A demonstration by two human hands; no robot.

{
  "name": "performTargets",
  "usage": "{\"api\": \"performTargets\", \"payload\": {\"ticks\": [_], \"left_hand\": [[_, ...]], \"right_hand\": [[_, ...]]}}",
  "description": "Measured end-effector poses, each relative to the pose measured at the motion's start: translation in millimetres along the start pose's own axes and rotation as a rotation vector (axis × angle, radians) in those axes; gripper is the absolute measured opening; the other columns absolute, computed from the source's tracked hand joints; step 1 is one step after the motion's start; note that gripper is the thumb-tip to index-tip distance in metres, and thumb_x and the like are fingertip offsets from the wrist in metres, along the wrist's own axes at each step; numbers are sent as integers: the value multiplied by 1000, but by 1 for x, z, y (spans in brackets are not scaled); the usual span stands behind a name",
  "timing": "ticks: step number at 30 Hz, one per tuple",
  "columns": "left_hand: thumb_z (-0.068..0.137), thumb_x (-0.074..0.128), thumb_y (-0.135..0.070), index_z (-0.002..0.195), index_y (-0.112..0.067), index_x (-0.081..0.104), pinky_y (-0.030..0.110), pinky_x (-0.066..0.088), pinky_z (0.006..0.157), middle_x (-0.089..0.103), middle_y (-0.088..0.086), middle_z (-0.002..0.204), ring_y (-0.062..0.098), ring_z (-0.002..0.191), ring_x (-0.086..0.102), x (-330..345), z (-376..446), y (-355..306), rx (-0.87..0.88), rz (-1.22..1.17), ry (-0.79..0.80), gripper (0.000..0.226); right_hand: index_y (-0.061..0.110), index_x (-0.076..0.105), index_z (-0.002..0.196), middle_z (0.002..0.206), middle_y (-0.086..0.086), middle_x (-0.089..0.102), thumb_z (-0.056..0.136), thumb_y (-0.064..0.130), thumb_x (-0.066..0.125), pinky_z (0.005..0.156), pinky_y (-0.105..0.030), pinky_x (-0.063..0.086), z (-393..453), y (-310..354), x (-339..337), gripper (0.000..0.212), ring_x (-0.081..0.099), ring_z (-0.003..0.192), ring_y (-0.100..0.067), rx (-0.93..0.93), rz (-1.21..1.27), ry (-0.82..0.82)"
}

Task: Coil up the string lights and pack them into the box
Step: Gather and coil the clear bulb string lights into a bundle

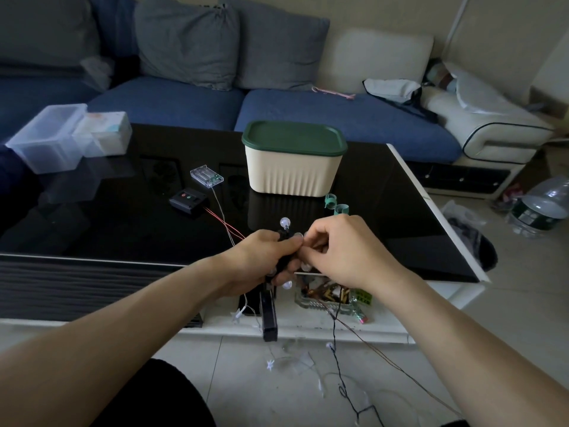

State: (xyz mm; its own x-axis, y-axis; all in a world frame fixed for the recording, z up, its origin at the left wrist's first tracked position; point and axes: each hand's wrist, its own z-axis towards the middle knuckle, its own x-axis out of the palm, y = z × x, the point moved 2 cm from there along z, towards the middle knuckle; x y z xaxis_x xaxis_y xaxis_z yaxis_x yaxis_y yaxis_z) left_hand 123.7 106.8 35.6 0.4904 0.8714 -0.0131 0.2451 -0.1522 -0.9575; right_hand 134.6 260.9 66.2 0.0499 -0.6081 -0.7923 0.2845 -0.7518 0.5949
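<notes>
My left hand (261, 260) grips a small bundle of string lights (284, 224) with round clear bulbs on dark wire, held above the front edge of the black table (123, 229). Meeting it from the right, my right hand (337, 251) pinches the wire at the bundle. The wire's loose end (337, 365) hangs to the floor with more bulbs. The cream box (294, 174) with a green lid (294, 138) stands shut behind my hands. A clear battery case (206, 176) and a black battery case (187, 200) lie on the table, left of the box.
Two green clips (335, 204) lie right of the box. Clear plastic containers (46, 138) stand at the table's back left. A glass ashtray (326, 298) sits on the lower shelf. A star-shaped light strand (270, 363) trails on the floor. A blue sofa (338, 115) is behind.
</notes>
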Motion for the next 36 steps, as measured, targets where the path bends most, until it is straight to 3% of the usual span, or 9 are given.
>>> {"api": "performTargets", "payload": {"ticks": [4, 6, 8, 11, 18, 23, 28, 32, 36], "left_hand": [[103, 49, -19, 70, -4, 53, 21, 35, 49, 48, 2, 54, 11, 45, 41, -4, 2, -1, 122, -2, -83, 36], [102, 51, -19, 66, -2, 51, 21, 36, 49, 48, 5, 52, 14, 46, 42, -6, 2, -1, 176, 39, -103, 39], [102, 52, -21, 70, 0, 53, 23, 36, 51, 48, 13, 58, 17, 48, 42, -7, 3, -1, 214, 61, -138, 38], [102, 52, -19, 72, 0, 54, 22, 35, 49, 48, 6, 55, 13, 47, 41, -10, 5, -1, 218, 25, -238, 35], [99, 56, -12, 67, -5, 55, 23, 36, 49, 49, 5, 52, 13, 44, 44, -9, 5, -2, 235, 8, -270, 32], [97, 60, -25, 78, 1, 60, 21, 41, 50, 52, 11, 61, 15, 50, 48, -10, 1, -3, 192, 27, -188, 32], [101, 52, -25, 83, 1, 61, 21, 41, 49, 56, 8, 63, 16, 51, 50, -7, -1, -3, 143, 56, -163, 33], [106, 40, -21, 82, -2, 60, 18, 38, 43, 57, 1, 49, 11, 41, 49, -2, -5, -4, 62, 115, -69, 38], [105, 39, -23, 77, -8, 50, 24, 40, 46, 51, 6, 56, 19, 43, 49, -6, -4, -6, -13, -153, -64, 34]], "right_hand": [[10, 72, 80, 61, 1, 71, 103, 44, 52, 45, -18, 39, -1, -2, 7, 46, 51, 41, -3, 318, 151, 275], [8, 70, 85, 64, -3, 72, 107, 39, 42, 45, -20, 35, -3, -1, 14, 47, 47, 42, -8, 414, 396, 388], [12, 70, 86, 63, -3, 70, 107, 30, 45, 42, -19, 29, -1, 0, 18, 37, 40, 40, -7, 471, 605, 343], [15, 74, 84, 62, 1, 66, 103, 17, 55, 41, -17, 26, 2, 0, 22, 27, 36, 41, -5, 526, 782, 202], [13, 75, 101, 64, 2, 68, 101, 8, 56, 44, -18, 34, 6, -1, 25, 20, 48, 50, -5, 631, 1074, 75], [15, 73, 98, 67, 3, 67, 102, 6, 52, 50, -20, 39, 5, 0, 24, 23, 54, 55, -6, 498, 977, 89], [22, 68, 97, 72, 5, 70, 103, 16, 55, 53, -12, 42, 5, -3, 18, 15, 56, 54, 2, 236, 449, -32], [23, 59, 92, 69, 0, 70, 98, 29, 62, 50, -11, 38, 9, -9, 19, 9, 56, 51, 3, 181, 200, -70], [12, 63, 82, 55, 1, 63, 101, 36, 57, 52, -22, 40, 13, -17, 16, 31, 52, 48, -7, 188, 368, -53]]}}
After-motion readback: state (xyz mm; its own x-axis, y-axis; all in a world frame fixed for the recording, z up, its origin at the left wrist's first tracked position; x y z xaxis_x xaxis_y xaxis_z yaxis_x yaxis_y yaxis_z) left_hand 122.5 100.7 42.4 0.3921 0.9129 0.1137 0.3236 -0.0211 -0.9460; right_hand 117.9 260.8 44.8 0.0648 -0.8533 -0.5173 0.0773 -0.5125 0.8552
